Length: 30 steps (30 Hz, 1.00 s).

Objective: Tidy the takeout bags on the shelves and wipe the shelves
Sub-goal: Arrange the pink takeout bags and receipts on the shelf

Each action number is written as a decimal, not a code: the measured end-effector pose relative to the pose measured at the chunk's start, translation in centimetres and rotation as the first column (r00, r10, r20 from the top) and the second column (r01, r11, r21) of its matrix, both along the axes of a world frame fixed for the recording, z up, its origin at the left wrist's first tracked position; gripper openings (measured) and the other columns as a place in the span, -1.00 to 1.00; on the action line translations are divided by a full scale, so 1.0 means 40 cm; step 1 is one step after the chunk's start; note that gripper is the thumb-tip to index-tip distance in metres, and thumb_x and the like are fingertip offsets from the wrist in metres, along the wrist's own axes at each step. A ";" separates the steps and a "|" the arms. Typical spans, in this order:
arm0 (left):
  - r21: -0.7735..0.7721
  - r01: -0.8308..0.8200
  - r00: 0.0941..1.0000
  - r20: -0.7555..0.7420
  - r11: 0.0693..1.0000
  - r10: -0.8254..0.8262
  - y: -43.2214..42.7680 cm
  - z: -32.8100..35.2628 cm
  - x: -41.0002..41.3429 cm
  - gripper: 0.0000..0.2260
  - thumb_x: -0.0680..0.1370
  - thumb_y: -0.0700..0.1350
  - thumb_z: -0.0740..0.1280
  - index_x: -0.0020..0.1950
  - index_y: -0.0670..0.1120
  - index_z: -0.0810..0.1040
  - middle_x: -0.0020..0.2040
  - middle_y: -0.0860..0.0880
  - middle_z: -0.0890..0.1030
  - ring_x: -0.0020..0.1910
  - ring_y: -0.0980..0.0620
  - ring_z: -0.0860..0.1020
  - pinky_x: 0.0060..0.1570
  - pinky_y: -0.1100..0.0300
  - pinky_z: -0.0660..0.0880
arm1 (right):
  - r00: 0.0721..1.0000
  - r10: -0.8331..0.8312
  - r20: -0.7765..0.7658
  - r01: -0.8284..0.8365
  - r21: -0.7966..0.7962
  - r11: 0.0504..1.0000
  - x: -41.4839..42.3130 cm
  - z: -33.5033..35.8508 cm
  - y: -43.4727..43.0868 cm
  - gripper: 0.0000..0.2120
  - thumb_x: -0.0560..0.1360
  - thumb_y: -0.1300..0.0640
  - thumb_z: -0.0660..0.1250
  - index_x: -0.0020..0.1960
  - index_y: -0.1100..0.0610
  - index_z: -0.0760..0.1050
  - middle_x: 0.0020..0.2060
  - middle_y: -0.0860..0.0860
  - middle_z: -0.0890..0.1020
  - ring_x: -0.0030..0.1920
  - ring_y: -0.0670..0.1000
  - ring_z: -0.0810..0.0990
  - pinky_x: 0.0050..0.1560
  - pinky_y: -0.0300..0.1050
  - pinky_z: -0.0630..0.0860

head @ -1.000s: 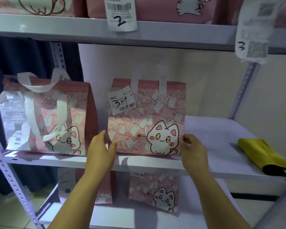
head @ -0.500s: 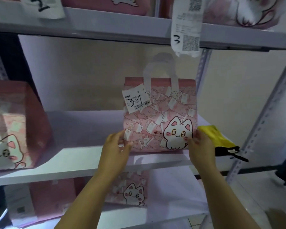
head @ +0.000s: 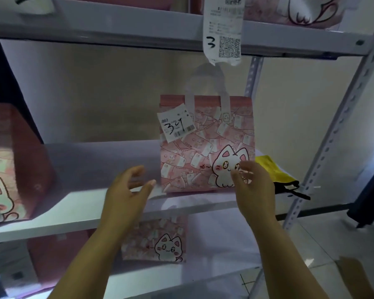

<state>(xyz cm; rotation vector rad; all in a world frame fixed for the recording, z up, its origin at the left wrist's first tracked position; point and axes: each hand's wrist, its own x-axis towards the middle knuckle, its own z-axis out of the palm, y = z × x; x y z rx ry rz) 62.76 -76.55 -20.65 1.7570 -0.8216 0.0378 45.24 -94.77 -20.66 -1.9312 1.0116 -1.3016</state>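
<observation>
Both hands are coming off the bag [head: 205,147], which half a second ago they were gripping by its lower corners; the view is also swinging right, pushing the second bag [head: 13,165] out to the left edge.

The middle shelf [head: 73,208] is carrying the bag upright toward its right end, set slightly back from the front edge, its broad printed face toward the person and its handles pointing up. A wide bare stretch of shelf is lying open to its left, between the two bags. To its right, by the right post, a yellow cloth [head: 272,171] is resting just beside the bag, near the front right corner.

The right hand [head: 254,190] is hovering in front of the bag's lower right corner, fingers [head: 244,167] loosely spread and pinching nothing; whether they are touching the print I cannot tell. The left hand [head: 125,195] is off the bag's lower left corner, just apart, palm turned inward, fingers spread. The right hand is nearer both bag and cloth, so it looks better placed for wiping.
</observation>
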 end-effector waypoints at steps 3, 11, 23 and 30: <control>-0.067 -0.042 0.999 -0.030 0.997 0.040 0.077 0.013 0.022 -0.80 0.46 -0.04 0.40 0.05 0.11 0.50 -0.02 0.13 0.60 -0.10 0.10 0.58 -0.23 0.34 0.41 | 0.989 0.144 0.029 -0.144 0.017 0.989 0.040 0.009 0.067 -0.83 0.49 0.07 0.35 0.07 0.01 0.52 -0.02 -0.11 0.59 -0.02 -0.17 0.55 -0.07 -0.23 0.49; -0.112 -0.252 0.967 -0.002 0.961 0.254 0.339 0.014 0.124 -0.84 0.46 -0.04 0.39 0.03 0.12 0.53 -0.10 0.18 0.62 -0.14 0.21 0.58 -0.19 0.25 0.49 | 0.882 0.469 -0.053 -0.465 0.075 0.882 0.233 0.003 0.276 -0.95 0.50 0.06 0.34 -0.04 -0.02 0.52 -0.12 -0.16 0.60 -0.09 -0.23 0.55 -0.11 -0.35 0.46; -0.026 -0.667 0.733 0.155 0.745 0.662 0.735 0.014 0.370 -0.70 0.49 -0.13 0.37 0.22 -0.04 0.50 0.09 0.00 0.49 -0.08 0.17 0.44 -0.18 0.45 0.37 | 0.752 0.609 -0.250 -0.616 0.062 0.786 0.551 -0.003 0.581 -0.72 0.47 -0.01 0.36 0.17 -0.05 0.48 0.07 -0.15 0.57 0.05 -0.13 0.53 0.07 -0.14 0.49; 0.131 -0.628 0.773 0.215 0.767 0.597 0.789 0.009 0.480 -0.48 0.54 -0.09 0.31 0.46 -0.13 0.23 0.41 -0.11 0.32 0.35 -0.06 0.33 0.24 0.14 0.27 | 0.739 0.591 -0.322 -0.576 0.153 0.803 0.660 -0.007 0.677 -0.37 0.48 -0.04 0.34 0.47 -0.03 0.17 0.42 -0.05 0.31 0.36 0.01 0.36 0.30 0.08 0.39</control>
